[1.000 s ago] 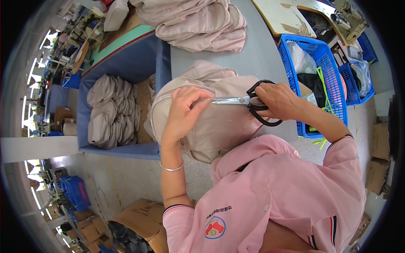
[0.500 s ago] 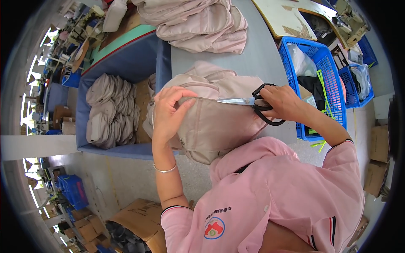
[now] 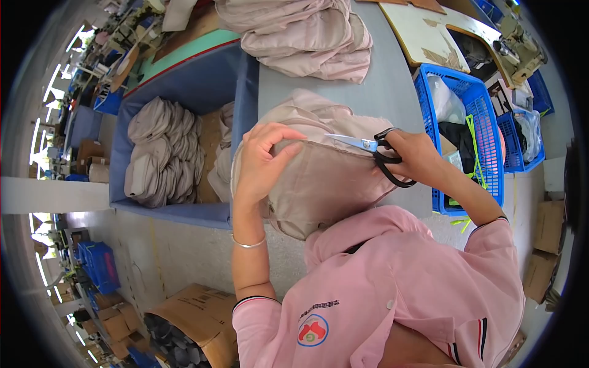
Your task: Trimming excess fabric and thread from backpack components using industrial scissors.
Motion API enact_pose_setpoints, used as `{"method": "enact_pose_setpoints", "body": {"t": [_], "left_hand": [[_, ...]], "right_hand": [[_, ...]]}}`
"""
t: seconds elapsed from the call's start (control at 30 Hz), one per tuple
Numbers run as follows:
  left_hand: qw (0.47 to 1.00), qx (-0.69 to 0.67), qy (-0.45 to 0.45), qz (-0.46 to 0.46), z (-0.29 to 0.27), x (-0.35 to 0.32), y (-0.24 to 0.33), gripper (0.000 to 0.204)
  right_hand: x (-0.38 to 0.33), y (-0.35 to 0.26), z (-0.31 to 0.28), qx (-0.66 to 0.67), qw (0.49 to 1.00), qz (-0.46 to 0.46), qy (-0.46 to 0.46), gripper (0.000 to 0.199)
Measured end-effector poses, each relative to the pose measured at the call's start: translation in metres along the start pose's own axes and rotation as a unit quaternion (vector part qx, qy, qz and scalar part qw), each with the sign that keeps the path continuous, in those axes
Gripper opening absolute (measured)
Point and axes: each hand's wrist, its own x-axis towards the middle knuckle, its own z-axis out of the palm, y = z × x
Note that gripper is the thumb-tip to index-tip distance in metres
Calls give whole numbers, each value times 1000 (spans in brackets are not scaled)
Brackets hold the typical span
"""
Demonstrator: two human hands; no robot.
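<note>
A grey table (image 3: 392,86) carries a beige garment (image 3: 325,184) — and stacked beige garments (image 3: 300,30).

A grey tabletop (image 3: 392,86) ran through the middle of the room. Left of it stood a large blue bin (image 3: 184,92), with a pale concrete floor (image 3: 153,257) below. Right of the tabletop sat blue plastic crates (image 3: 485,122) and, beyond them, a sewing machine (image 3: 521,46). Cardboard boxes (image 3: 202,313) lay on the floor. Daylight came through windows (image 3: 37,153) far to the left.
</note>
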Motion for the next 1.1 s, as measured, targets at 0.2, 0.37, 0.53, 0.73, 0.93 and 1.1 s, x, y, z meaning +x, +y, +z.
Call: {"method": "enact_pose_setpoints", "body": {"t": [0.2, 0.37, 0.53, 0.73, 0.93, 1.1], "left_hand": [[995, -34, 51, -81, 4, -3, 15, 14], [988, 75, 130, -33, -1, -12, -1, 13], [970, 77, 210, -91, -7, -37, -39, 14], [852, -107, 424, -286, 36, -114, -84, 38], [922, 12, 345, -173, 73, -97, -52, 46], [970, 173, 171, 23, 35, -6, -29, 40]], "right_hand": [[-4, -2, 2, 137, 990, 14, 43, 35], [-10, -2, 10, 222, 970, 93, 38, 29], [-15, -2, 12, 249, 962, 108, 26, 28], [-22, 14, 6, 241, 959, 146, 26, 28], [-33, 16, -1, 252, 957, 144, 3, 29], [-41, 13, -7, 229, 972, 46, -31, 31]]}}
